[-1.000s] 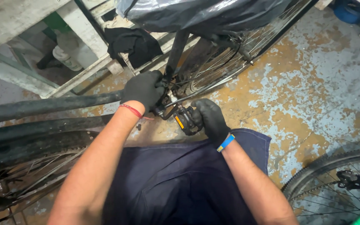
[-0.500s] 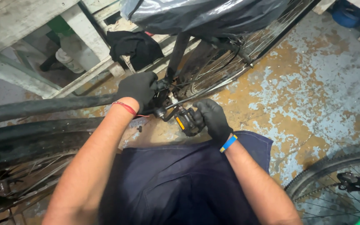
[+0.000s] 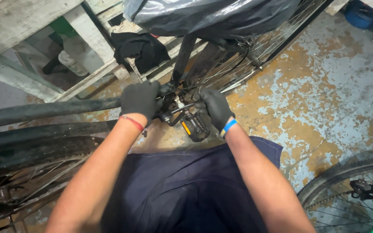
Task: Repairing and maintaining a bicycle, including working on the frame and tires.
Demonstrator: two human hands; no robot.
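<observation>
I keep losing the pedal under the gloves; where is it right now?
In the head view, the black pedal with its orange reflector sits centre frame, just below the gloved right hand and right of the gloved left hand, above the person's dark apron.

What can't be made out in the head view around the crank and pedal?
- Crank joint: covered by the black-gloved left hand and black-gloved right hand; any tool held is hidden.
- Black pedal with orange reflector: its far end sits behind the right hand.
- Bicycle seat: wrapped in a grey plastic bag, cut by the top edge.
- Spoked wheel: cut off at the lower right corner.
</observation>
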